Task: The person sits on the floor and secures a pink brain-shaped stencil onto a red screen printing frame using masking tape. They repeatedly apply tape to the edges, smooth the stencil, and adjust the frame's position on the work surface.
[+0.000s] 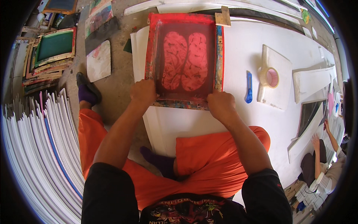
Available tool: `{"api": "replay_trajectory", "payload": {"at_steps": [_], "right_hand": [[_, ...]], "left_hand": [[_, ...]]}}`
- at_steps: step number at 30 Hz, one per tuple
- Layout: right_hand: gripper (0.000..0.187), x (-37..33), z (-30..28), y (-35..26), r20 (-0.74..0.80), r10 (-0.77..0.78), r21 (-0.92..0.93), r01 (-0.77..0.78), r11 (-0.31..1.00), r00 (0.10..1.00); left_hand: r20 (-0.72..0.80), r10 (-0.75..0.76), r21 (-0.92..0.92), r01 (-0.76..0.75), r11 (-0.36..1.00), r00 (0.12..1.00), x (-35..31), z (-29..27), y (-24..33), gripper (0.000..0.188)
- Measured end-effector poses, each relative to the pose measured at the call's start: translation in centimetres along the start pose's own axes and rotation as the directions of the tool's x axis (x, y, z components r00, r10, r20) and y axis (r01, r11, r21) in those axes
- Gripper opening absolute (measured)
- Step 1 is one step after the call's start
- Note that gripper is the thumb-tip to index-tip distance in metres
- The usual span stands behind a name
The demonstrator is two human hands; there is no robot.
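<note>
A screen printing frame (220,52) with red, paint-stained edges lies in front of me on a white board surface (238,41). Its dark red mesh (184,28) shows two pink sole-shaped areas (197,61) side by side, with darker streaks in them. My left hand (143,92) is closed round the near left corner of the frame. At the near right corner my right hand (220,103) grips it in the same way, fingers curled. What lies beneath the mesh cannot be made out clearly.
Right of the frame lie a blue utility knife (249,87) and a roll of tape (270,77) on a white board piece (278,59). A wood block (223,16) sits at the frame's far right corner. Stacked sheets (48,149) stand left. Another person (324,171) works at far right.
</note>
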State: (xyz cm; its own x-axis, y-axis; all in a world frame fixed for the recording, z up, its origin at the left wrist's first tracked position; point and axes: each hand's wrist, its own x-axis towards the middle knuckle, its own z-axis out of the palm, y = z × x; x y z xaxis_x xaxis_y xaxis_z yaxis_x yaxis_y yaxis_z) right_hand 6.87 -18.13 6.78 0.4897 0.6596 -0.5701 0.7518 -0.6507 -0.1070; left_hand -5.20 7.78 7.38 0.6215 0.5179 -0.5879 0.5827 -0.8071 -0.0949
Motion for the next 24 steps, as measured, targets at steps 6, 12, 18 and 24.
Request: {"api": "replay_trajectory", "payload": {"at_steps": [6, 12, 18, 24], "right_hand": [[0.031, 0.1, -0.7, 0.5, 0.070, 0.037, 0.038, -0.040, 0.998, 0.997], [0.041, 0.2, -0.9, 4.1, 0.036, -0.072, 0.271, 0.059, 0.961, 0.997], [0.040, -0.9, -2.3, 5.0, -0.239, -0.125, 0.419, 0.218, 0.881, 0.963], [0.042, 0.4, 0.2, -0.4, -0.256, -0.248, 0.241, 0.310, 0.919, 0.934]], "left_hand": [[-0.014, -0.012, -0.039, 0.012, 0.999, 1.000, 0.2, 0.0, -1.4, 0.060], [-0.038, 0.052, -0.165, -0.057, 0.985, 0.998, 0.1, 0.4, -2.8, 0.065], [-0.022, 0.017, -0.512, -0.026, 0.859, 1.000, -1.4, -1.5, -3.9, 0.072], [-0.515, 0.641, -0.137, -0.793, 0.594, 0.569, -2.5, 5.7, 2.0, 0.072]]}}
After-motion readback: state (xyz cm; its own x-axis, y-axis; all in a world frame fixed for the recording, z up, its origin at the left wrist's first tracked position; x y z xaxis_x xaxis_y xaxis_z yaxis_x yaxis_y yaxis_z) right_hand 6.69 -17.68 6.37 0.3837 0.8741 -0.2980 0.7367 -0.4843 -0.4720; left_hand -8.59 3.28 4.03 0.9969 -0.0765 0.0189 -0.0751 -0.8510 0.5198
